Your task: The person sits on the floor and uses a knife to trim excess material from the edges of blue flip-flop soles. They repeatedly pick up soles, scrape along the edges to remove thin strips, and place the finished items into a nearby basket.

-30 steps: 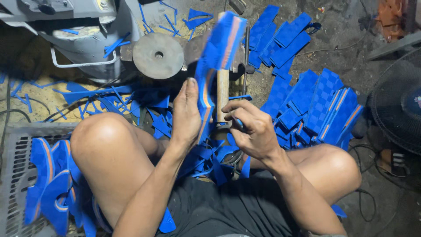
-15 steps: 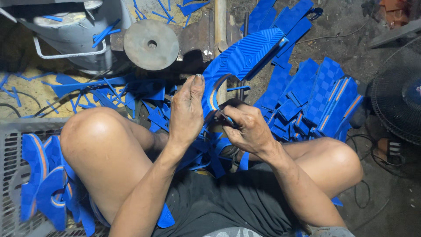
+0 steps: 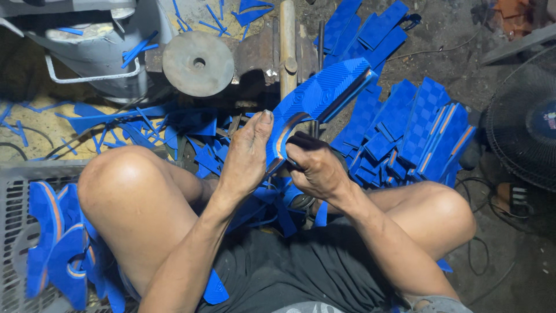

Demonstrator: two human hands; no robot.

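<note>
Clearly, the left hand (image 3: 246, 156) lies flat against the near edge of a blue sole (image 3: 321, 95), fingers straight and thumb tucked, bracing it rather than gripping, so the piece stands on edge between the knees. The right hand (image 3: 315, 168) is clenched just beside it at the sole's curved orange-lined rim; it seems closed around a small tool, but what it holds is hidden. The sole tilts up and away toward a wooden post (image 3: 288, 46), which keeps the worked edge facing the person. Cut soles (image 3: 417, 139) are piled to the right, within reach, and more fill a grey crate (image 3: 17, 191) on the left. A round metal disc (image 3: 198, 62) sits ahead, with blue trimmings scattered about the floor.
</note>
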